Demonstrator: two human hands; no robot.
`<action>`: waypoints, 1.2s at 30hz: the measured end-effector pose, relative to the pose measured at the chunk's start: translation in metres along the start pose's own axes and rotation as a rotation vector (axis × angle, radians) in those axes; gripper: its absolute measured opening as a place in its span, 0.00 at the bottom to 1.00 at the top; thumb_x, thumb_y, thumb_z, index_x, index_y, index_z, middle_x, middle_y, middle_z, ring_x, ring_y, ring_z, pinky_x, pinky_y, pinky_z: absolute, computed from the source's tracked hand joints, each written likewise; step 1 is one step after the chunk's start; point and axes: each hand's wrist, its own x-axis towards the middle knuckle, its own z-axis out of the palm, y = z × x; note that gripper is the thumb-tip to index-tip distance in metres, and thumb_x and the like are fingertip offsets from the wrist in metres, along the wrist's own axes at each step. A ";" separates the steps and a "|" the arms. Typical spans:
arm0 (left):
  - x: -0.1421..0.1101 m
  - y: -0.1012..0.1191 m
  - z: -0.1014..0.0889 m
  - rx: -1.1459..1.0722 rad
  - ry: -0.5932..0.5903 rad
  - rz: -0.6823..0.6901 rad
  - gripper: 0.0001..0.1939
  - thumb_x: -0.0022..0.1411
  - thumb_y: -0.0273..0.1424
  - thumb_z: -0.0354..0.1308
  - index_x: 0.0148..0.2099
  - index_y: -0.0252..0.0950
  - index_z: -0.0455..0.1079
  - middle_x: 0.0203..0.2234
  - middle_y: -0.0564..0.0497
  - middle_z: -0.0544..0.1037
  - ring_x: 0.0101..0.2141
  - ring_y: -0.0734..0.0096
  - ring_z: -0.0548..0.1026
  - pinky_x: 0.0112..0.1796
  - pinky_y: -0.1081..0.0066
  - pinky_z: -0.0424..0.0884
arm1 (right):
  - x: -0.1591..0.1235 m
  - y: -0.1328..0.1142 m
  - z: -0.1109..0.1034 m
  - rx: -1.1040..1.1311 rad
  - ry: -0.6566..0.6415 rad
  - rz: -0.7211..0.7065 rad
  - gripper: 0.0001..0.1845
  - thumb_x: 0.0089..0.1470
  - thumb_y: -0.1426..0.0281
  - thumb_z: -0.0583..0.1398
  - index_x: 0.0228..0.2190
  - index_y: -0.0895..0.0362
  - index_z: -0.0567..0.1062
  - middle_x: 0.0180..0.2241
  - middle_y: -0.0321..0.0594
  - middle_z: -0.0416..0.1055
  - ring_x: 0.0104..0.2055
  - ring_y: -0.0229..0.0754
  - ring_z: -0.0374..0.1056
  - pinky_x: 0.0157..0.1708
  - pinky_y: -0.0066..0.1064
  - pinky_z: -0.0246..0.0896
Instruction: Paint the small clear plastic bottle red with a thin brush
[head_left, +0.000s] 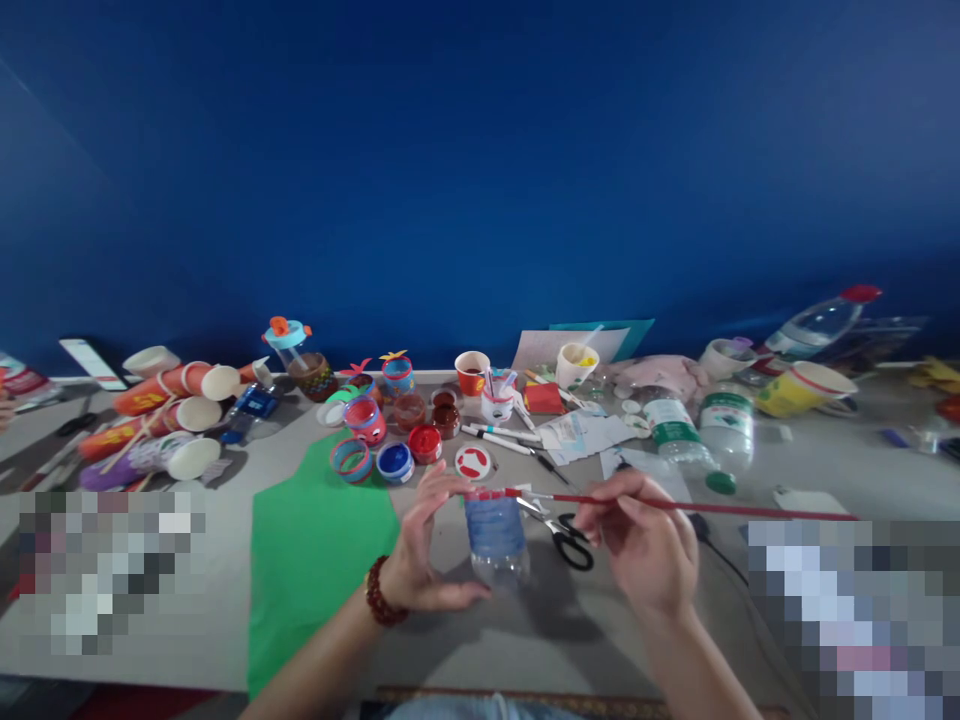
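Above the bench (450,650), near its front edge, the left hand (420,565), thumb and fingers spread, may let the bottle (497,540) rotate through loose support. Excess pressure from the right hand (656,555), fingertips pinching the brush (735,510), may smear the red band (487,493). The bottle's long axis runs front to rear, band toward the rear edge.

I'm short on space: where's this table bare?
Free patches of table: the strip just left of the green sheet, and the stretch between the blue-banded bottle and the near edge. Crowded: the back, with paint jars, markers and paper cups.
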 end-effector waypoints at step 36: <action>0.001 0.000 0.000 -0.048 0.052 0.000 0.58 0.48 0.49 0.77 0.73 0.41 0.51 0.54 0.37 0.78 0.52 0.46 0.79 0.63 0.34 0.59 | 0.011 0.020 0.002 0.088 0.045 0.102 0.06 0.46 0.65 0.63 0.22 0.55 0.75 0.14 0.38 0.73 0.13 0.39 0.64 0.12 0.24 0.55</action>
